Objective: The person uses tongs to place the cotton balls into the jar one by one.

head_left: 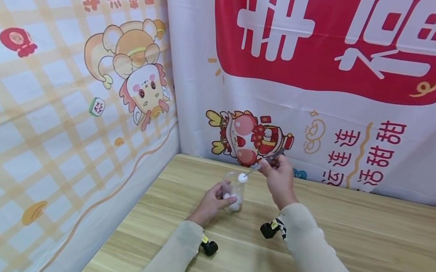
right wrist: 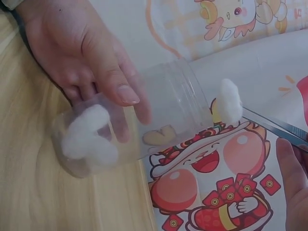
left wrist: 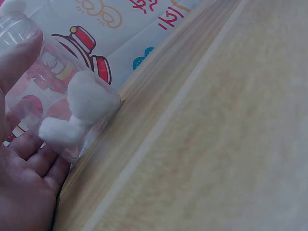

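A clear plastic jar (head_left: 240, 192) stands on the wooden table, with white cotton balls (right wrist: 91, 137) lying in its bottom. My left hand (head_left: 211, 202) grips the jar from the side, thumb on the near wall and fingers behind. Pinched between the thumb and fingers of my right hand (head_left: 279, 179) is a pair of metal tweezers (right wrist: 274, 126). Their tips hold one cotton ball (right wrist: 231, 102) just outside the jar's open mouth. The left wrist view shows the jar's lower part and the cotton balls (left wrist: 91, 98) through its wall.
The wooden table (head_left: 355, 243) stretches to the right and toward me. Behind its far edge hangs a printed cloth (head_left: 318, 99) with red and cartoon figures. A checked cloth (head_left: 56, 105) covers the wall at left. Small black cameras (head_left: 269, 230) sit on both wrists.
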The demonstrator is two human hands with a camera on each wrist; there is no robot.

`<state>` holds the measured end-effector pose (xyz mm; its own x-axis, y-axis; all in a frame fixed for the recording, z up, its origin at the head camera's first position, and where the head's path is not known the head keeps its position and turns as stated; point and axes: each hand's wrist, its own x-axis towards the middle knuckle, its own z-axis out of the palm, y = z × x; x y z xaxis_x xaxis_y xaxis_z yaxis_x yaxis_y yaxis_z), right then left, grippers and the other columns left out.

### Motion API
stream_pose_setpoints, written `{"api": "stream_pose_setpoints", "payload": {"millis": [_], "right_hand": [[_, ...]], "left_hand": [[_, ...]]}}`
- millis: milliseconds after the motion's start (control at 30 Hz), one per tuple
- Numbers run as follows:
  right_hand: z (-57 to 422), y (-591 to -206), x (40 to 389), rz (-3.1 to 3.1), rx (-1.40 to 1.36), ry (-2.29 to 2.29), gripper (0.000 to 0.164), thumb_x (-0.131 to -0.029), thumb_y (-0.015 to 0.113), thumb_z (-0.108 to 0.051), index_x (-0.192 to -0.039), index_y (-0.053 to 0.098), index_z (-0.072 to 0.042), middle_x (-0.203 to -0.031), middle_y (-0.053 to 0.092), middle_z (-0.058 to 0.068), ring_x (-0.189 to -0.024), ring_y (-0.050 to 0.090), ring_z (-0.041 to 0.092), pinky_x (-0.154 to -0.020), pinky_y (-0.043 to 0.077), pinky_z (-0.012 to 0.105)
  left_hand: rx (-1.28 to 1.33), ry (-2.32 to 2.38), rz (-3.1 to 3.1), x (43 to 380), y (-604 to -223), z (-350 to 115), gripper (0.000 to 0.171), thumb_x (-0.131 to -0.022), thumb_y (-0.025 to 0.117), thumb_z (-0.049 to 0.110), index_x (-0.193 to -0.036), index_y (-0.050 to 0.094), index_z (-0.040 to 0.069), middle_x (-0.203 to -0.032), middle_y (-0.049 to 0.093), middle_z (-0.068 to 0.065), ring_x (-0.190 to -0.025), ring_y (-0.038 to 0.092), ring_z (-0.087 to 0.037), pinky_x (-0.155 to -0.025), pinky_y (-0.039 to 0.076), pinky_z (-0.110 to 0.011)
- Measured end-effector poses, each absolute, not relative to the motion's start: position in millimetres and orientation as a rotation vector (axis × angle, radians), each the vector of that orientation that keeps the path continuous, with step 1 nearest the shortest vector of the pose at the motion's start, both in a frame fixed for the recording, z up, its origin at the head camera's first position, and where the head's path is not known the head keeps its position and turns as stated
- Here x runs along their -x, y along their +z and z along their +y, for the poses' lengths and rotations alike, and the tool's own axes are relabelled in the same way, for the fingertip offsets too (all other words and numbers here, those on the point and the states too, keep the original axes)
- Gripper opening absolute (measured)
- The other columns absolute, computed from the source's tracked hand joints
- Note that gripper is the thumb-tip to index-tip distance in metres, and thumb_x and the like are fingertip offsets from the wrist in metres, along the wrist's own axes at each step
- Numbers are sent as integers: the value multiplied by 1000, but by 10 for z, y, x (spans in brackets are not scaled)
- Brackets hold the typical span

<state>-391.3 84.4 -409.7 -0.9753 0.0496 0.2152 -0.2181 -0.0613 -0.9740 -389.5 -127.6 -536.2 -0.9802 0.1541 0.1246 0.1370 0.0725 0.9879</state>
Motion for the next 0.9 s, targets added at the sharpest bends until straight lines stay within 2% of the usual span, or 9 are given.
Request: {"api": "stream_pose_setpoints", "payload": {"millis": [167,367,667,800,900], "right_hand": [[810,-4102,3926,-2045,-156,2140,24,-96,61,-8,-116,52,4,-109,55,16,-102,59,30,-82,56,31],[777,-4131,3945,-2063,-151,2119,24,-96,62,-9,-114,54,3,-107,55,15,-98,60,28,-80,57,30],[744,-4169,3959,-2069,-129,2148,23,-96,62,-12,-115,54,-2,-110,55,15,-101,61,27,-82,56,31],[727,-4182,3964,-2097,-114,2137,26,-97,61,-15,-118,53,-2,-110,56,14,-103,61,24,-83,56,30],[713,-4199,3961,-2107,-114,2141,29,-97,60,-14,-121,52,0,-110,56,14,-103,62,24,-85,55,32]], "left_hand": [[-317,2094,2291,3848,-5277,-1267,64,-85,77,16,-141,48,8,-128,61,-10,-121,53,-26,-103,42,-40],[-329,2114,2299,3910,-5403,-1275,68,-84,78,23,-143,47,11,-129,60,-4,-124,51,-23,-107,38,-42],[-302,2095,2334,3898,-5392,-1275,67,-82,80,30,-140,51,16,-125,61,2,-125,50,-19,-108,37,-39],[-309,2109,2321,3897,-5385,-1272,62,-82,80,28,-137,53,20,-123,62,1,-124,51,-18,-107,38,-39],[-311,2118,2302,3904,-5390,-1275,61,-83,79,26,-138,53,18,-125,62,-1,-124,50,-18,-108,37,-39]]}}
